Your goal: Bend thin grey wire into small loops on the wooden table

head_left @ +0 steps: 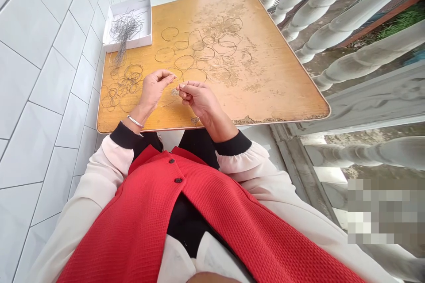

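Observation:
My left hand (155,89) is over the near part of the wooden table (272,75), its thumb and forefinger pressed together. Close to its right, my right hand (199,99) is also closed in a pinch, the fingertips of both hands nearly meeting. Whatever is between the fingers is too small to make out. A little pile of tiny pieces (175,92) lies between the hands, and another small cluster (195,120) sits by the table's near edge. Thin wire rings (184,62) are spread beyond my hands. Left of my left hand lies a tangle of dark loops (133,75).
A white box (148,22) at the table's far left corner holds a heap of thin dark strands (126,28), some hanging over its near side. A tiled wall (49,53) stands on the left, a white balustrade (348,31) on the right.

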A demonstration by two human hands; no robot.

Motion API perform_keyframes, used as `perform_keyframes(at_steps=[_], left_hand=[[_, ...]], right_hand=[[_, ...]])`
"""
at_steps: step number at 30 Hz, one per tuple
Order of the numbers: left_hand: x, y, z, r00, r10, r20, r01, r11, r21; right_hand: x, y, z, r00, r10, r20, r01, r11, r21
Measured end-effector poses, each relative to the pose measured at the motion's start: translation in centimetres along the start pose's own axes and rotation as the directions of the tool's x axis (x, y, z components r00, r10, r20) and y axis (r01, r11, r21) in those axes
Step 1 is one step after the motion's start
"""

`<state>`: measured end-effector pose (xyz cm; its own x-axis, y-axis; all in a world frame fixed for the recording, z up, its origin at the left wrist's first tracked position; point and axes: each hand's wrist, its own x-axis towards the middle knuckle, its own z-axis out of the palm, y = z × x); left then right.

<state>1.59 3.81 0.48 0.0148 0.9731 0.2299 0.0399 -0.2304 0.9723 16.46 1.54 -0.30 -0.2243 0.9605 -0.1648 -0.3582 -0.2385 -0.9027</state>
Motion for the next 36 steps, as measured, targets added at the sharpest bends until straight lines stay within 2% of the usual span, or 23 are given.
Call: perform_keyframes(at_steps=[6,11,13,16,18,19,21,23,26,28,30,33,36], left_hand=[[0.2,0.3,-1.0,1.000,0.011,0.016,-0.013,0.996,0.088],[-0.2,1.1,-1.2,0.995,-0.068,0.070,0.060,0.991,0.121],[-0.5,1.6,-1.1,0.990,-0.104,0.092,0.092,0.988,0.124],[-0.9,2.1,-0.7,0.988,-0.128,0.091,0.117,0.986,0.115],[-1.2,2.3,-0.3,0.989,-0.131,0.071,0.123,0.987,0.103],[-1.3,2.3,-0.1,0.990,-0.131,0.060,0.125,0.988,0.095],[-1.4,2.1,0.2,0.990,-0.133,0.047,0.129,0.989,0.077],[-1.4,1.8,0.4,0.988,-0.147,0.046,0.145,0.988,0.058],[-1.4,1.5,0.6,0.983,-0.182,0.038,0.181,0.983,0.022],[-1.5,1.4,0.7,0.979,-0.200,0.038,0.200,0.980,-0.002],[-1.5,1.4,0.7,0.977,-0.208,0.047,0.209,0.978,-0.020],[-1.6,1.5,0.7,0.977,-0.204,0.058,0.206,0.978,-0.030],[-1.6,1.6,0.8,0.976,-0.212,0.058,0.213,0.977,-0.017]], right_hand=[[-0.1,0.5,-0.7,0.997,-0.063,0.034,0.065,0.995,-0.082],[-0.2,0.9,-1.1,0.985,-0.173,0.020,0.172,0.946,-0.274],[0.0,1.2,-1.2,0.960,-0.280,0.008,0.254,0.858,-0.446],[0.3,1.8,-1.4,0.880,-0.474,0.033,0.357,0.612,-0.706],[0.5,2.1,-1.5,0.829,-0.556,0.051,0.371,0.480,-0.795],[0.6,2.2,-1.5,0.812,-0.582,0.045,0.365,0.446,-0.817],[0.8,2.3,-1.4,0.791,-0.612,0.012,0.344,0.430,-0.835],[0.9,2.2,-1.2,0.783,-0.621,-0.031,0.333,0.462,-0.822],[0.8,1.9,-1.0,0.810,-0.583,-0.055,0.339,0.543,-0.768],[0.6,1.8,-1.0,0.830,-0.557,-0.038,0.333,0.549,-0.766],[0.6,1.7,-1.2,0.820,-0.573,-0.013,0.327,0.485,-0.811],[0.6,1.6,-1.4,0.779,-0.627,0.030,0.331,0.369,-0.869],[0.8,1.6,-1.4,0.768,-0.637,0.061,0.333,0.317,-0.888]])
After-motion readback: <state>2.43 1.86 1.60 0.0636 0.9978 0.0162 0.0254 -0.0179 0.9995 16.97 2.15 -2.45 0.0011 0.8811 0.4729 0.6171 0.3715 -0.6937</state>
